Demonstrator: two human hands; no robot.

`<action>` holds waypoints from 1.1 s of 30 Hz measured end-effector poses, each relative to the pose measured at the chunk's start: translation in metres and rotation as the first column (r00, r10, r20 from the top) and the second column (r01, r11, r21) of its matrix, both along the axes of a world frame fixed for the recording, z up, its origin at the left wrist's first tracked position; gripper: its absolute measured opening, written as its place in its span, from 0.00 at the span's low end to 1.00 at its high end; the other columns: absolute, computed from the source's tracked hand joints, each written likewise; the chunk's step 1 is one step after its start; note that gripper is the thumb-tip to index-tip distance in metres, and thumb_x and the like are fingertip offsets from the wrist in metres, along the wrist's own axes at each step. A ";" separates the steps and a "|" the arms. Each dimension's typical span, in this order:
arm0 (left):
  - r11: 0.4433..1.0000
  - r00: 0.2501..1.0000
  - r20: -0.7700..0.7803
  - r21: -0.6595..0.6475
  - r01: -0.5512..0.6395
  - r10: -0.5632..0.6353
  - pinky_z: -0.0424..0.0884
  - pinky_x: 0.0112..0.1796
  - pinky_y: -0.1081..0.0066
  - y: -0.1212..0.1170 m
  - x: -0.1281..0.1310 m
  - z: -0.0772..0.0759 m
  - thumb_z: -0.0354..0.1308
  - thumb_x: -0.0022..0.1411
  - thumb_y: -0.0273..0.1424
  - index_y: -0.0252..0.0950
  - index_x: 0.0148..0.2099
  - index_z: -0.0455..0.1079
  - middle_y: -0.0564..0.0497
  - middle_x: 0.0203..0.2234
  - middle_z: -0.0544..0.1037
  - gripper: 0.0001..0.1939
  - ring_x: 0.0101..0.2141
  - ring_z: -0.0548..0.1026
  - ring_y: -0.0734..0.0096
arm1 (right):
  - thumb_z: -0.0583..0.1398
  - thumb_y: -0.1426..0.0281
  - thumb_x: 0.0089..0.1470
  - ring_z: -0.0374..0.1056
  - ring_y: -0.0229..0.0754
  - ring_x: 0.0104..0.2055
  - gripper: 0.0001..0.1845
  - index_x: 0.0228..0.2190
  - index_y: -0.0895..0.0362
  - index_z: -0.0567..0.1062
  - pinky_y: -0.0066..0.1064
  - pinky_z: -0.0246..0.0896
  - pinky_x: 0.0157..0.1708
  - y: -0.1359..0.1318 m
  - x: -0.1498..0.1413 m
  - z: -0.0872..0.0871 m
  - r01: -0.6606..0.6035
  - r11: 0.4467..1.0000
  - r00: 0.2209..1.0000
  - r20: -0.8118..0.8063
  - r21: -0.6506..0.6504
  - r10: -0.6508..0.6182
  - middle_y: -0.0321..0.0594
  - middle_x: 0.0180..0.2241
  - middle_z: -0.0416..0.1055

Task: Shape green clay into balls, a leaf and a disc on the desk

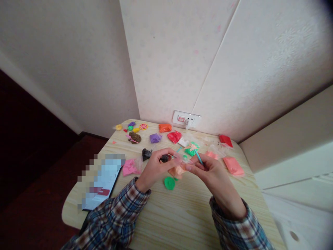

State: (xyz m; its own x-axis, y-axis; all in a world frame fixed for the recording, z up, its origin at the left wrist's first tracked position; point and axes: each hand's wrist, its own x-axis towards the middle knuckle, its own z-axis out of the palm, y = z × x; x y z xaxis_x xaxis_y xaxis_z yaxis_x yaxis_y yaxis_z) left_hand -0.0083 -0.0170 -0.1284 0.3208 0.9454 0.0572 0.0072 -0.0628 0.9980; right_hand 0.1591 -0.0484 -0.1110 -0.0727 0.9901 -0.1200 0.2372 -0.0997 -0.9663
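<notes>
Over the middle of the table, my left hand (161, 163) and my right hand (210, 169) pinch the top of a small clear bag of peach clay (177, 171) between them. My right hand also has a thin teal stick tool (198, 157) tucked in its fingers, pointing up and away. A flat green clay disc (169, 183) lies just below the bag. Behind the hands sits a green clay packet (191, 148) with a bit of peach on top. A dark thing (163, 158) shows by my left fingers, partly hidden.
A phone or tablet (104, 184) lies at the table's left edge. Pink (131, 167), black (146, 154), purple (155, 138), orange (165, 128), red (174, 136) and coral (233, 166) clay packets surround the hands. A braided brown piece (134, 137) lies back left. The wall socket (186, 119) is behind.
</notes>
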 end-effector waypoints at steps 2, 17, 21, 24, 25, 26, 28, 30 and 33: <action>1.000 1.000 0.012 -0.006 -0.026 0.026 0.63 0.30 0.75 0.000 0.000 -0.001 0.61 0.54 0.33 0.31 0.27 0.72 0.53 0.23 0.73 0.09 0.27 0.68 0.75 | 0.63 0.54 0.44 0.42 0.31 0.20 0.19 0.23 0.57 0.69 0.27 0.37 0.20 -0.001 -0.001 0.001 -0.023 1.000 1.000 -0.019 -0.007 0.023 0.27 0.16 0.46; 0.999 1.000 0.016 -0.052 -0.014 0.015 0.68 0.32 0.75 -0.003 0.002 0.001 0.62 0.51 0.32 0.31 0.29 0.74 0.51 0.25 0.78 0.08 0.29 0.73 0.72 | 0.64 0.53 0.42 0.55 0.33 0.22 0.20 0.24 0.58 0.74 0.26 0.50 0.21 -0.003 0.004 0.012 -0.029 1.000 0.999 0.032 -0.004 0.029 0.33 0.20 0.65; 0.998 1.000 0.022 -0.055 -0.014 0.015 0.68 0.32 0.75 -0.004 0.003 0.000 0.62 0.52 0.32 0.31 0.28 0.73 0.51 0.25 0.78 0.07 0.29 0.72 0.73 | 0.63 0.56 0.44 0.46 0.31 0.19 0.16 0.24 0.58 0.74 0.26 0.43 0.18 -0.003 0.004 0.011 -0.035 0.999 0.996 0.083 0.020 0.033 0.28 0.16 0.54; 0.998 1.000 0.025 -0.066 -0.016 0.017 0.68 0.32 0.74 -0.003 0.003 0.000 0.62 0.51 0.32 0.31 0.29 0.74 0.50 0.25 0.78 0.07 0.29 0.72 0.72 | 0.62 0.58 0.46 0.45 0.31 0.19 0.15 0.25 0.58 0.75 0.26 0.42 0.19 -0.003 0.004 0.010 -0.023 0.998 0.993 0.118 0.058 0.016 0.28 0.16 0.52; 0.998 1.000 0.023 -0.068 -0.017 0.018 0.67 0.32 0.74 -0.003 0.003 0.000 0.63 0.51 0.32 0.31 0.29 0.74 0.50 0.25 0.78 0.07 0.28 0.72 0.72 | 0.61 0.58 0.46 0.45 0.32 0.20 0.15 0.25 0.58 0.75 0.26 0.43 0.19 -0.003 0.004 0.010 -0.020 0.998 0.992 0.125 0.067 0.011 0.29 0.16 0.53; 0.997 1.000 0.018 -0.070 -0.018 0.020 0.67 0.31 0.74 -0.003 0.003 0.001 0.63 0.50 0.32 0.31 0.29 0.74 0.50 0.25 0.78 0.07 0.28 0.72 0.72 | 0.61 0.58 0.46 0.47 0.32 0.20 0.15 0.25 0.58 0.75 0.27 0.44 0.20 -0.004 0.004 0.009 -0.019 0.997 0.991 0.130 0.072 0.009 0.29 0.17 0.55; 0.997 1.000 0.006 -0.078 -0.023 0.024 0.66 0.30 0.75 -0.003 0.003 0.001 0.63 0.50 0.32 0.31 0.29 0.74 0.51 0.25 0.78 0.08 0.27 0.71 0.73 | 0.61 0.58 0.46 0.49 0.33 0.21 0.15 0.26 0.58 0.75 0.27 0.45 0.20 -0.004 0.005 0.008 -0.014 0.998 0.990 0.140 0.068 0.004 0.30 0.17 0.56; 0.997 1.000 -0.001 -0.078 -0.024 0.024 0.65 0.30 0.75 -0.003 0.003 0.001 0.64 0.49 0.32 0.31 0.29 0.74 0.51 0.24 0.77 0.08 0.27 0.71 0.73 | 0.61 0.58 0.46 0.47 0.32 0.21 0.15 0.26 0.58 0.75 0.27 0.44 0.20 -0.005 0.005 0.007 -0.007 0.997 0.987 0.160 0.073 -0.005 0.30 0.17 0.53; 0.997 1.000 0.003 -0.075 -0.021 0.021 0.65 0.29 0.75 -0.003 0.003 0.000 0.64 0.49 0.32 0.31 0.29 0.74 0.52 0.24 0.77 0.08 0.26 0.70 0.74 | 0.61 0.59 0.47 0.43 0.32 0.20 0.14 0.25 0.58 0.75 0.27 0.40 0.19 -0.006 0.006 0.007 -0.013 0.995 0.981 0.192 0.098 -0.006 0.28 0.17 0.47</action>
State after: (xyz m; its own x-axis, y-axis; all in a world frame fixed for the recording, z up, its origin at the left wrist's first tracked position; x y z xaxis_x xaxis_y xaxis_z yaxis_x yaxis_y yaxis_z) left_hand -0.0052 -0.0201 -0.1282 0.3008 0.9536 -0.0134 0.0042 0.0127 0.9999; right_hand 0.1650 -0.0539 -0.1043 -0.0612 0.9975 -0.0342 0.4197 -0.0054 -0.9077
